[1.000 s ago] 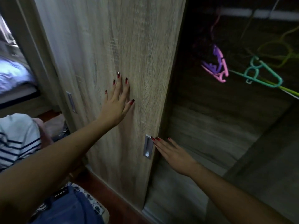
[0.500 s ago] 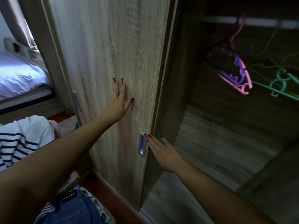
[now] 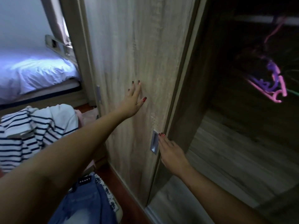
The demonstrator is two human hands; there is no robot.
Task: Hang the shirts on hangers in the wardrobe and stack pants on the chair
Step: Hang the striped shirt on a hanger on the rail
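My left hand (image 3: 131,101) presses flat on the wooden sliding wardrobe door (image 3: 137,46), fingers straight. My right hand (image 3: 171,152) lies flat with its fingertips at the door's metal recessed handle (image 3: 154,142), along the door's edge. To the right the wardrobe interior (image 3: 242,135) stands open and dark. Pink and purple hangers (image 3: 271,86) hang from a rail at the upper right. A navy-striped white shirt (image 3: 24,131) lies in a pile at the left. Blue jeans (image 3: 85,202) lie below my left arm.
A bed with a white sheet (image 3: 32,73) is at the far left beyond the wardrobe. A second handle (image 3: 98,92) shows on the door behind. A patterned cloth (image 3: 110,198) peeks out beside the jeans on the reddish floor (image 3: 127,196).
The door has slid left, widening the wardrobe opening. Both hands moved left with it, and the view turned so the hangers shifted right and the bed came into sight.
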